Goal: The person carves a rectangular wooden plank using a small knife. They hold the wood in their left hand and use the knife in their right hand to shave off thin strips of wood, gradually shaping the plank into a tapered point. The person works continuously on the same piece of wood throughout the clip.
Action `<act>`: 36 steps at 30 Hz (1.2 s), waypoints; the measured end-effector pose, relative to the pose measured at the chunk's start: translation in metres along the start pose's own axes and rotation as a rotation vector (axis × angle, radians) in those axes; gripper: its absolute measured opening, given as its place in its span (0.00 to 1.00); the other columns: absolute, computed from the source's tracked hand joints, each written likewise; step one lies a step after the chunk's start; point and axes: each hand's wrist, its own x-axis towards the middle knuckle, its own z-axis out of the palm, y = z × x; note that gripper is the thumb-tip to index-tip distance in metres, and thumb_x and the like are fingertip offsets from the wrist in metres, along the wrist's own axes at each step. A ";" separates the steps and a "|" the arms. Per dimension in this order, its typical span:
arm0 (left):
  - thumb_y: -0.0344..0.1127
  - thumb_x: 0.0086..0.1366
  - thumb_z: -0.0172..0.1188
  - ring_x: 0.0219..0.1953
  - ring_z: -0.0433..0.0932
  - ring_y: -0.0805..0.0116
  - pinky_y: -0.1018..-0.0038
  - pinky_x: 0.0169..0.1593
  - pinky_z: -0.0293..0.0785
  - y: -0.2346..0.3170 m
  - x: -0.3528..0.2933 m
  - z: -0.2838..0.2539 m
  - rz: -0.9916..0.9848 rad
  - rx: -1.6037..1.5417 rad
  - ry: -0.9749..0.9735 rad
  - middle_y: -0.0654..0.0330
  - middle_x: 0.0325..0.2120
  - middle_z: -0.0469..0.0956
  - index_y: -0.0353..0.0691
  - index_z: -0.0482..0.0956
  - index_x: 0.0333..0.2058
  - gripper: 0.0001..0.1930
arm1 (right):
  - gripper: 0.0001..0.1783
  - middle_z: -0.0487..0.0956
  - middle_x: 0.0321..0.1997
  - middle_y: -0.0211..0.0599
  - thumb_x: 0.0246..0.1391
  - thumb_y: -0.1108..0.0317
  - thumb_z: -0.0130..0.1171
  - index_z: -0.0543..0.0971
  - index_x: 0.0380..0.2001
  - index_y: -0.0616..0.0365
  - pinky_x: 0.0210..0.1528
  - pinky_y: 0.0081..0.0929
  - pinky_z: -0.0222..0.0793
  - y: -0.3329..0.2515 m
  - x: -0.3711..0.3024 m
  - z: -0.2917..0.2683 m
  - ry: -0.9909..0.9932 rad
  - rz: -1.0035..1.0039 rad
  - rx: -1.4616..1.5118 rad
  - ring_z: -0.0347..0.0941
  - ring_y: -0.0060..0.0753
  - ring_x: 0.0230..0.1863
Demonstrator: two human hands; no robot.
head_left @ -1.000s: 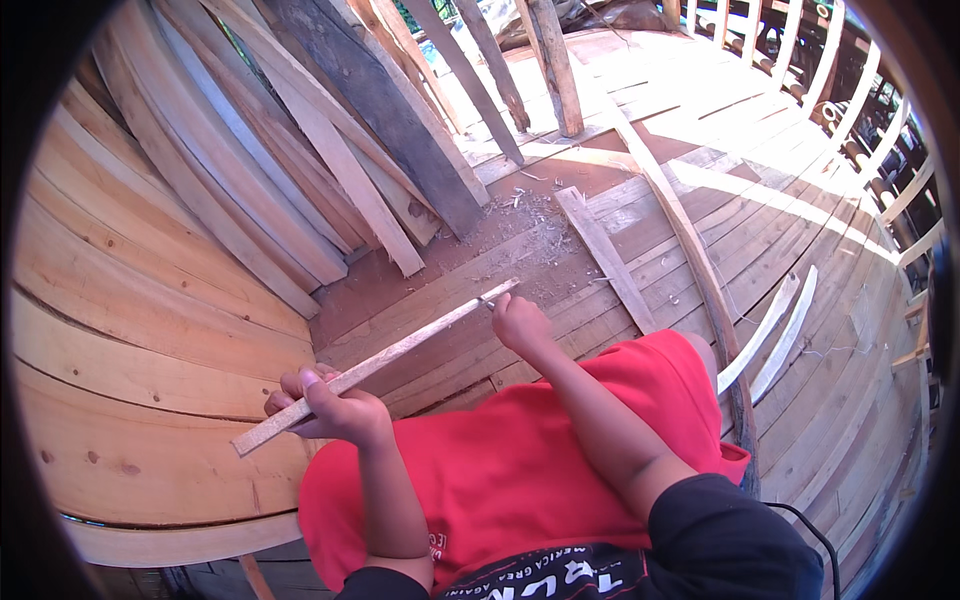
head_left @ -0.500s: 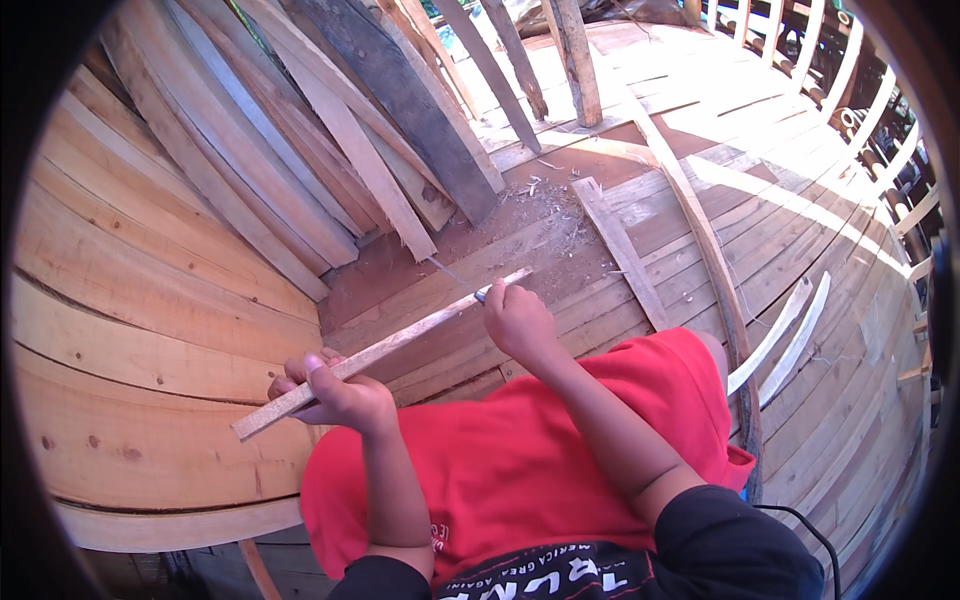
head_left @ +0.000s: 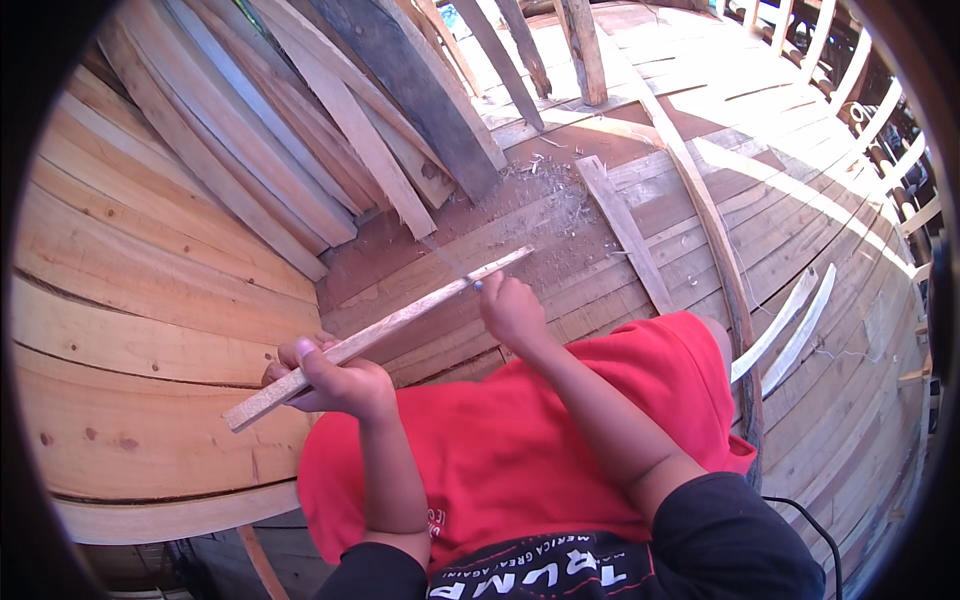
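No packages, labels, signs or screens.

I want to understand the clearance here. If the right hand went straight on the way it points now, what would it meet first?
Probably the thin wooden strip: the right hand already works at its far end. Beyond lie wood shavings, though depth is unclear.

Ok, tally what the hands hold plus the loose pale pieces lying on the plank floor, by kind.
Thin wooden strip in the left hand: 1
Small blade tool, mostly hidden in the right hand: 1
Flat board on the floor: 1
Curved white strips on the floor: 2
Total: 5
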 end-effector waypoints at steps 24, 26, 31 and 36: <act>0.29 0.57 0.57 0.19 0.61 0.76 0.76 0.25 0.63 -0.003 -0.004 -0.003 0.075 -0.124 -0.124 0.67 0.17 0.57 0.43 0.54 0.29 0.16 | 0.33 0.80 0.34 0.65 0.65 0.52 0.35 0.81 0.29 0.70 0.50 0.58 0.69 0.036 0.030 -0.004 0.011 -0.074 0.065 0.76 0.69 0.42; 0.29 0.57 0.57 0.19 0.60 0.76 0.77 0.26 0.63 0.002 0.000 -0.001 0.048 -0.064 -0.090 0.67 0.17 0.57 0.44 0.53 0.29 0.17 | 0.33 0.80 0.33 0.66 0.65 0.53 0.35 0.81 0.28 0.70 0.50 0.58 0.69 0.038 0.030 -0.001 0.022 -0.047 -0.043 0.76 0.70 0.41; 0.29 0.58 0.56 0.23 0.60 0.76 0.76 0.28 0.62 -0.006 0.010 -0.017 0.028 -0.004 -0.069 0.66 0.18 0.58 0.43 0.53 0.29 0.16 | 0.32 0.79 0.35 0.67 0.65 0.53 0.34 0.81 0.31 0.70 0.50 0.58 0.68 -0.041 -0.022 -0.043 -0.120 -0.112 -0.065 0.75 0.71 0.43; 0.30 0.57 0.57 0.21 0.58 0.75 0.77 0.27 0.62 0.001 0.000 -0.007 0.035 0.011 -0.086 0.67 0.18 0.56 0.44 0.52 0.30 0.17 | 0.33 0.79 0.35 0.68 0.65 0.52 0.34 0.81 0.30 0.71 0.51 0.58 0.68 0.031 0.028 0.004 0.036 -0.020 -0.065 0.75 0.71 0.43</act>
